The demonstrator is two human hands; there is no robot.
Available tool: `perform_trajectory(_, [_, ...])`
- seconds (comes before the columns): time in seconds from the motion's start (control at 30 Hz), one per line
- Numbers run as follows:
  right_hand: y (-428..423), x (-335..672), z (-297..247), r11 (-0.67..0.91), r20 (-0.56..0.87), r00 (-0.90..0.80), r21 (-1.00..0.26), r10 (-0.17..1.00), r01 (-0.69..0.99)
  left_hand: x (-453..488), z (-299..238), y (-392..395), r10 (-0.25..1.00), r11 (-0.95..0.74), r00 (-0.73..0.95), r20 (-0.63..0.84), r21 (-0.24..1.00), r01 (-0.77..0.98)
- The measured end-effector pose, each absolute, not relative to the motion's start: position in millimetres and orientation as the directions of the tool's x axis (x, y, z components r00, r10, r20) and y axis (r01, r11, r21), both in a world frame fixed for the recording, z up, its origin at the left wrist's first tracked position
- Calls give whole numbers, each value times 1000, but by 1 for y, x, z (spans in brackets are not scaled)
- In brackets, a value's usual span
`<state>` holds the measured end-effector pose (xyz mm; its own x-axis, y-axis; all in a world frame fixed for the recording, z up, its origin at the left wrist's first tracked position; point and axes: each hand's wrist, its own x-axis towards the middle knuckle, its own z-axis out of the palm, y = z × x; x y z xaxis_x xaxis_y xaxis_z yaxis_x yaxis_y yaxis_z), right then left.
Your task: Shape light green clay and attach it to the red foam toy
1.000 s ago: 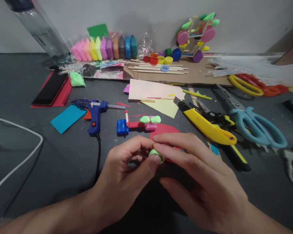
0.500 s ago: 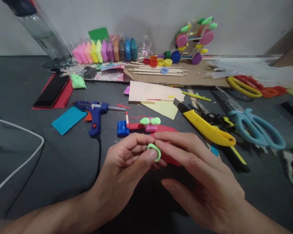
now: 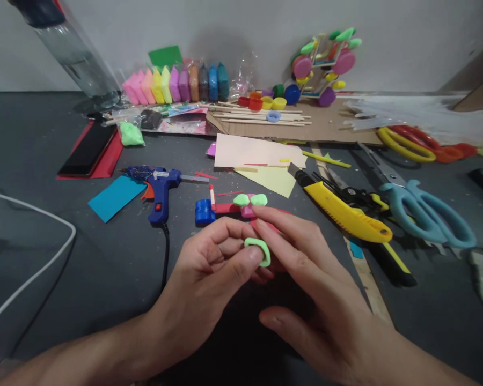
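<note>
My left hand (image 3: 209, 279) pinches a small flat piece of light green clay (image 3: 258, 250) between thumb and fingers. My right hand (image 3: 317, 289) lies beside it, its fingers stretched out and touching the clay's right edge. Just behind the hands lies a small build: a blue bottle cap (image 3: 204, 212), a red stick and two green clay pieces (image 3: 249, 200) on a pink part. A red paper cutout (image 3: 271, 225) is mostly hidden under my right fingers.
A blue glue gun (image 3: 158, 187) lies left with its black cord toward me. A yellow utility knife (image 3: 346, 210), teal scissors (image 3: 422, 212), paper sheets (image 3: 257, 153), clay blocks (image 3: 177, 83), bottle caps and a colourful model (image 3: 324, 61) fill the back and right. A white cable (image 3: 32, 268) curves at the left.
The hands have turned the green clay so more of it shows, and my right fingers have stretched forward over the red paper. The view shifted slightly.
</note>
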<state>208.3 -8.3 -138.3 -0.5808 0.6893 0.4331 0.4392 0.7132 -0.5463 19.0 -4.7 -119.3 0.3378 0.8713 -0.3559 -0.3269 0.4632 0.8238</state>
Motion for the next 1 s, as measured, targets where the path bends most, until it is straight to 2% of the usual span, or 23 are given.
perform_trajectory(0.13, [-8,204,-140,723,422,-601,-528,678,446,21,-117,-1,887,442,292,-358,842,-308])
perform_trajectory(0.37, [-5,197,-146,768,459,-616,-406,640,495,24,-112,3,905,410,261,-335,851,-329])
perform_trajectory(0.5, [-3,195,-147,774,467,-617,-376,633,510,25,-112,1,915,393,233,-331,862,-320])
perform_trajectory(0.77, [-7,194,-147,769,451,-623,-367,639,524,25,-112,3,918,386,209,-336,879,-280])
perform_trajectory(1.0, [-6,194,-146,752,440,-610,-409,659,517,24,-113,1,893,434,277,-354,840,-325])
